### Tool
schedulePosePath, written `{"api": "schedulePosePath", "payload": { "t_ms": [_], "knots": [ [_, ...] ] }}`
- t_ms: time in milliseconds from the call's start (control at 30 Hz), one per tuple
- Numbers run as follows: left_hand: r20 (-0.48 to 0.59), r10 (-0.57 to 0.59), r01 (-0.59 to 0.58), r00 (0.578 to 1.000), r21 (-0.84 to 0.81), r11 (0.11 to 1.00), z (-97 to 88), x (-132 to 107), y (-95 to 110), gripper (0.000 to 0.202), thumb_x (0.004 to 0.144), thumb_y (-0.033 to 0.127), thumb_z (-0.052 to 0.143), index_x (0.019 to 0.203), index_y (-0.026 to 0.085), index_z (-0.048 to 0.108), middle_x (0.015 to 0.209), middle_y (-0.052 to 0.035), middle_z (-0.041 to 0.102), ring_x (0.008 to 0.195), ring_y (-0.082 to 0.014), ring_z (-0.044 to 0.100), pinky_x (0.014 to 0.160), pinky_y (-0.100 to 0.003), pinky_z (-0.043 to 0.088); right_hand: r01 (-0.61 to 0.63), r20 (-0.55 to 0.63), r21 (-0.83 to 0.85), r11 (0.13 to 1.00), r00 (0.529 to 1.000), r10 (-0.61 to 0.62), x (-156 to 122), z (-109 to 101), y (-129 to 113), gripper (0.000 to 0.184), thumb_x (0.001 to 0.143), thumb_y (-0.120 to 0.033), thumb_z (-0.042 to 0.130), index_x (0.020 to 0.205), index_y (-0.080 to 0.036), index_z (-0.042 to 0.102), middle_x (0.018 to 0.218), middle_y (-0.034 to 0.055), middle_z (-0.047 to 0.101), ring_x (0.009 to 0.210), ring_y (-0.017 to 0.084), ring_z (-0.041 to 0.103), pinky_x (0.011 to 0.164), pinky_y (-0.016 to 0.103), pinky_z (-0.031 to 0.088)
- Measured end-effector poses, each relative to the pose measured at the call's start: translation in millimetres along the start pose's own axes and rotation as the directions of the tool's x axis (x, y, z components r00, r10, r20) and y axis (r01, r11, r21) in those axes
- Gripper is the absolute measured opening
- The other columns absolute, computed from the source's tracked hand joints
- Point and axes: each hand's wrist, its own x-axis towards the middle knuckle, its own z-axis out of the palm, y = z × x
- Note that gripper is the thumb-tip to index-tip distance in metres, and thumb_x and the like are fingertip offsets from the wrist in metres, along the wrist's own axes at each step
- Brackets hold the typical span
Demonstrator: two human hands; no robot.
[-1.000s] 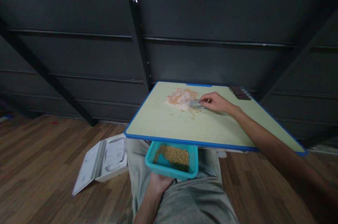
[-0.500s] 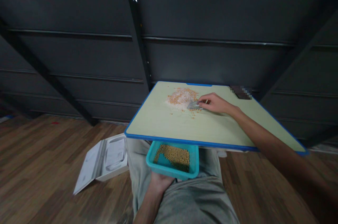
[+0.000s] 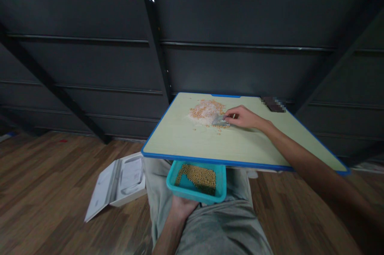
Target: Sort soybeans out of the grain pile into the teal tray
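Note:
My right hand (image 3: pixel 242 117) is closed on a small greyish, see-through flat piece (image 3: pixel 218 120), a scraper by its look, pinched between thumb and fingers. Its edge rests on the board at the near right side of a pile of white grains mixed with yellow beans (image 3: pixel 207 111). A few loose beans (image 3: pixel 219 130) lie just in front of it. My left hand (image 3: pixel 183 206) grips the near side of a turquoise plastic basket (image 3: pixel 196 196) from below, its fingers hidden underneath. Yellow beans (image 3: pixel 200 177) partly cover the basket's floor. The basket sits over my lap, below the board's front edge.
The pile lies on a pale table board (image 3: pixel 180 141) with a blue rim. A dark phone-like object (image 3: pixel 274 105), partly blurred, lies at its far right corner. An opened white box (image 3: pixel 129 179) is on the wooden floor at left. A dark panelled wall (image 3: pixel 240 15) stands behind.
The scraper has shifted slightly left and towards me at the pile's edge, with a row of beans along it. The basket and my left hand stay almost as they were.

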Motion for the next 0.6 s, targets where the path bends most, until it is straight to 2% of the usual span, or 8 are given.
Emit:
{"api": "schedulePosePath", "payload": {
  "t_ms": [233,467,600],
  "knots": [
    [0.001,-0.009,0.009,1.0,0.014,1.0,-0.4,-0.9,1.2,0.026,0.078,0.032,0.078,0.103,0.024,0.082,0.116,-0.0109,0.083,0.138,-0.0372,0.062,0.122,-0.058,0.044,0.003,0.01,-0.004,1.0,1.0,-0.003,-0.3,0.6,-2.9,0.026,0.095,-0.037,0.06,0.089,-0.018,0.078,0.08,0.0048,0.074,0.071,0.017,0.06,0.069,0.031,0.043],
    [0.051,-0.017,0.019,0.999,-0.038,0.999,1.5,0.9,-0.1,0.035,0.086,0.034,0.071,0.119,0.023,0.078,0.121,-0.011,0.082,0.14,-0.0345,0.06,0.123,-0.059,0.041,0.01,0.022,-0.004,1.0,1.0,-0.01,-0.6,1.3,-4.0,0.025,0.095,-0.035,0.059,0.088,-0.018,0.076,0.077,0.003,0.07,0.07,0.017,0.057,0.068,0.031,0.042],
    [0.033,-0.013,0.014,0.999,-0.026,1.0,2.3,0.5,-0.4,0.033,0.086,0.036,0.073,0.116,0.024,0.079,0.121,-0.0104,0.082,0.138,-0.0359,0.062,0.121,-0.059,0.044,-0.008,0.033,0.004,1.0,0.999,0.008,-0.5,1.6,-4.7,0.024,0.094,-0.035,0.06,0.087,-0.019,0.077,0.076,0.003,0.069,0.069,0.017,0.055,0.067,0.031,0.041]
  ]
}}
